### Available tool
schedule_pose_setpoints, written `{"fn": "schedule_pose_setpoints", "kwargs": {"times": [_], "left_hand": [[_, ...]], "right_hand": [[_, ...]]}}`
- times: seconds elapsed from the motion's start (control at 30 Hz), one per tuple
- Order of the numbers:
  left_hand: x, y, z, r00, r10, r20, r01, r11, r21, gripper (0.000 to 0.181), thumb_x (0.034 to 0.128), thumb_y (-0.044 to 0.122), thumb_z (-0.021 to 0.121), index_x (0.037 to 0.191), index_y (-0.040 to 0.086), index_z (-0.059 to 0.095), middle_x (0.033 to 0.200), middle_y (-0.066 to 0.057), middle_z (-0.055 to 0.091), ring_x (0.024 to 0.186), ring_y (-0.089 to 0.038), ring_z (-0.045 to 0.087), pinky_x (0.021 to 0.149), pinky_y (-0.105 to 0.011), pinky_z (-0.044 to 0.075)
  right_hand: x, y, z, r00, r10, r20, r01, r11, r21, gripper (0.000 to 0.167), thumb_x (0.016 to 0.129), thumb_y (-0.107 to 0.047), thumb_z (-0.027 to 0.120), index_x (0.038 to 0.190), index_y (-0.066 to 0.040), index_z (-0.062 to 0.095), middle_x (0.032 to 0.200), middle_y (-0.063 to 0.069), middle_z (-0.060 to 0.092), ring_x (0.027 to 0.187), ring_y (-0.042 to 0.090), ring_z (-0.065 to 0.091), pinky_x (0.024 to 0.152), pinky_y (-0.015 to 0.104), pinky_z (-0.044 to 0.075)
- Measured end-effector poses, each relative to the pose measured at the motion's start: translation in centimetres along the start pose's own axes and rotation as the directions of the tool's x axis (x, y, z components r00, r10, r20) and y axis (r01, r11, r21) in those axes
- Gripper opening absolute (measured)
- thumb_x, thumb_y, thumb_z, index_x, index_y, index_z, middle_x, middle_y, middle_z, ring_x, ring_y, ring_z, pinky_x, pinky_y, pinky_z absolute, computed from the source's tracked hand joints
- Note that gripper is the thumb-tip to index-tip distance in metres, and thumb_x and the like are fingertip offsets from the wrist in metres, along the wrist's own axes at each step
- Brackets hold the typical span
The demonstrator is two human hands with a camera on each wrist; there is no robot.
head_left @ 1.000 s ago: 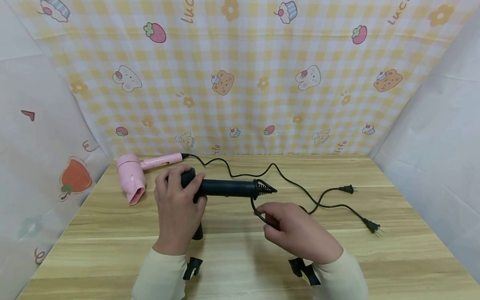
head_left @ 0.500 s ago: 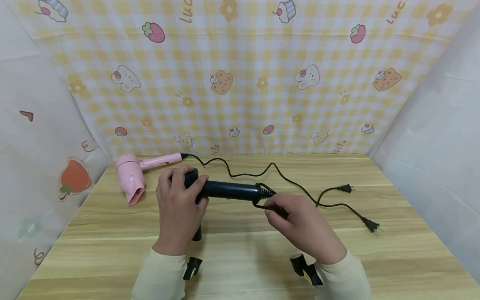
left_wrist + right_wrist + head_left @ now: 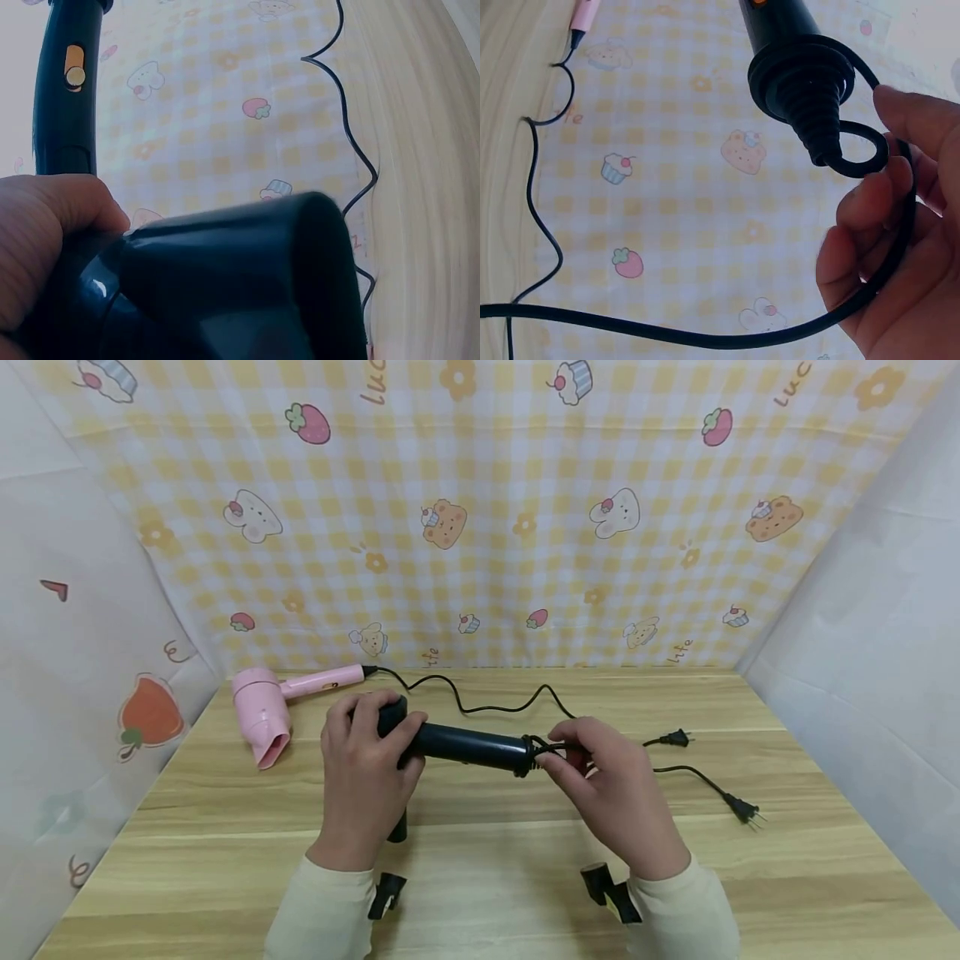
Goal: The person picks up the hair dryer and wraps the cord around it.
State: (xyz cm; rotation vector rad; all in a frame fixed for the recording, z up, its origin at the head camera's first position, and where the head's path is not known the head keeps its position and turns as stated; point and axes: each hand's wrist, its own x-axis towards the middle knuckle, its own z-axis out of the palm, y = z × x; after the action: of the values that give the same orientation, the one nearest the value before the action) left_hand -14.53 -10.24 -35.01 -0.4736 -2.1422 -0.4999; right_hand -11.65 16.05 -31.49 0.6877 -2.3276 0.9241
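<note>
A dark hair dryer is held above the table, its handle pointing right. My left hand grips its head end; in the left wrist view the thumb lies by the joint between handle and wide nozzle. My right hand pinches the black cord just off the handle's end. Seen from the right wrist, the cord loops beside the ribbed strain relief and passes through the fingers of my right hand. Some cord lies around the handle's end.
At the back left of the wooden table lies a pink hair dryer, its thin cord running right behind my right hand. Two black plugs lie at the right. A checkered cloth stands behind the table.
My right hand has moved up and right, drawing the cord around the handle's end. The dark hair dryer has shifted slightly right and its handle end has dipped. The upper plug has slid a little left.
</note>
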Motion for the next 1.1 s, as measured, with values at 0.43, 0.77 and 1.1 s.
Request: {"fn": "schedule_pose_setpoints", "kwargs": {"times": [0.43,0.77,1.1], "left_hand": [[0.3,0.1,-0.2,0.998,0.065,0.021,-0.065,0.998,-0.013,0.030,0.0689,0.005,0.084,0.099,0.010,0.079,0.122,-0.016,0.054,0.113,-0.044,0.042,0.087,-0.061,0.039],[0.4,0.5,-0.4,0.993,0.117,0.023,-0.117,0.993,-0.029,0.028,0.0712,0.010,0.082,0.099,0.011,0.078,0.121,-0.016,0.057,0.113,-0.043,0.044,0.087,-0.060,0.041],[0.4,0.7,-0.7,0.993,0.114,0.038,-0.111,0.992,-0.061,0.028,0.0717,0.008,0.081,0.100,0.010,0.078,0.122,-0.016,0.056,0.114,-0.044,0.042,0.087,-0.058,0.042]], "right_hand": [[0.0,1.0,-1.0,0.998,0.060,-0.001,-0.059,0.991,0.123,0.021,0.090,-0.001,0.070,0.108,-0.013,0.068,0.096,-0.011,0.065,0.087,0.009,0.059,0.076,0.025,0.047],[0.0,1.9,-0.9,0.991,0.127,0.035,-0.130,0.984,0.124,0.014,0.094,-0.008,0.067,0.106,-0.015,0.068,0.099,-0.010,0.066,0.091,0.009,0.061,0.079,0.025,0.048],[-0.1,2.9,0.1,0.984,0.164,0.073,-0.174,0.973,0.150,0.009,0.097,-0.013,0.063,0.104,-0.015,0.068,0.098,-0.008,0.066,0.088,0.010,0.061,0.078,0.026,0.049]]}}
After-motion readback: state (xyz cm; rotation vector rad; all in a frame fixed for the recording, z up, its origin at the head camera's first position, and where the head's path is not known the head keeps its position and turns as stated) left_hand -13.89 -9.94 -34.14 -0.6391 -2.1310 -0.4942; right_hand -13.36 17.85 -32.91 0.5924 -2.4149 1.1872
